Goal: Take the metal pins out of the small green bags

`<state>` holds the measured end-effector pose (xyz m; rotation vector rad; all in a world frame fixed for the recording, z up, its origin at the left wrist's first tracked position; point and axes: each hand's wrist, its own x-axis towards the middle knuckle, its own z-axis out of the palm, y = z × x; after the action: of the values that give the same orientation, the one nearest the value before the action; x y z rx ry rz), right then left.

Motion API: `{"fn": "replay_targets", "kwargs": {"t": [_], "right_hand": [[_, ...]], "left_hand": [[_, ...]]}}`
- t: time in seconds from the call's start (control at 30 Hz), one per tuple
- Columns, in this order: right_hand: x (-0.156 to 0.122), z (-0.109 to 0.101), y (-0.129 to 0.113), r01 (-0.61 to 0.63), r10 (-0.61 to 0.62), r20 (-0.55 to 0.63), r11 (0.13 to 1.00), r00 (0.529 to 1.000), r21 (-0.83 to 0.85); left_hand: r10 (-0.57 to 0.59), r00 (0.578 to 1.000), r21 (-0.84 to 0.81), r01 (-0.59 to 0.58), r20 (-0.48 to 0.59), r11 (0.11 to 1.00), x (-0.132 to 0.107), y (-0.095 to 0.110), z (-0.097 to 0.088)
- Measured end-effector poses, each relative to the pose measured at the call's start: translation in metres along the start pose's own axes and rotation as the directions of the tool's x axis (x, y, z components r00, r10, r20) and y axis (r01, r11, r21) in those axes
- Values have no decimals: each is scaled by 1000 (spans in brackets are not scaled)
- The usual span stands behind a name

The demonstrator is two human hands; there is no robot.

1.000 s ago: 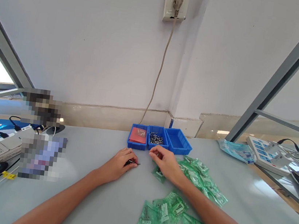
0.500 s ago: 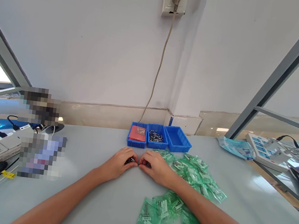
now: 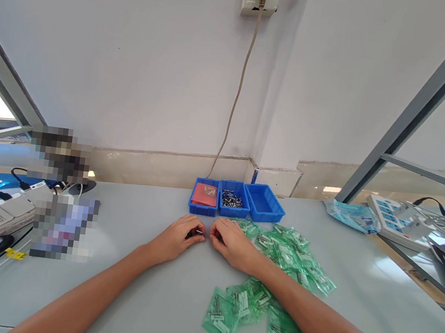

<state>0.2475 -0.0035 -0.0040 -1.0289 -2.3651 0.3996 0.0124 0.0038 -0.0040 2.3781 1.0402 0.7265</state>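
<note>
My left hand (image 3: 181, 236) is closed around several small dark metal pieces that look like screws (image 3: 196, 233), their ends poking out between thumb and fingers. Close beside it, with a narrow gap, my right hand (image 3: 230, 242) has its fingers curled inward; what they hold, if anything, is hidden. Just beyond the hands stand a blue bin with red packets (image 3: 204, 193), a blue bin of small metal screws (image 3: 232, 199) and an empty blue bin (image 3: 264, 203). Green plastic bags (image 3: 290, 254) with metal parts and white strips inside lie beside and under my right forearm.
More green bags (image 3: 221, 317) lie near the front edge of the grey table (image 3: 147, 298). Power strips and cables (image 3: 3, 214) crowd the left side. At the right are a blue-white packet (image 3: 353, 216) and a white power strip (image 3: 397, 225). A cord (image 3: 239, 89) hangs down the wall.
My hands have drawn slightly apart, from fingertips meeting to a small gap between them. The view has tilted a little. The bins and bags stay in place.
</note>
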Motion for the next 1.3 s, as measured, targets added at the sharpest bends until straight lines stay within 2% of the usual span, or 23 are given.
{"fn": "replay_targets", "kwargs": {"t": [0.17, 0.3, 0.47, 0.6, 0.77, 0.93, 1.3], "right_hand": [[0, -1, 0, -3, 4, -14, 999, 1000, 47], [1, -3, 1, -90, 105, -69, 977, 992, 194], [1, -8, 4, -177, 253, -120, 880, 960, 442], [0, -12, 6, -200, 333, -145, 804, 932, 560], [1, -16, 7, -211, 372, -147, 761, 916, 613], [2, -16, 8, -190, 343, -163, 791, 925, 582], [1, -14, 9, -175, 364, -199, 771, 910, 612]], "left_hand": [[17, 1000, 26, -17, -2, 1000, 0, -1, 0], [22, 1000, 45, -22, -4, 999, 0, 0, 0], [35, 999, 66, -34, -11, 997, -1, 4, -2], [63, 998, 116, -62, -5, 991, -2, 4, -3], [61, 998, 168, -57, -16, 984, -3, 2, -2], [48, 999, 188, -42, -26, 981, -3, 4, -3], [24, 1000, 212, -19, -17, 977, -3, 6, -2]]}}
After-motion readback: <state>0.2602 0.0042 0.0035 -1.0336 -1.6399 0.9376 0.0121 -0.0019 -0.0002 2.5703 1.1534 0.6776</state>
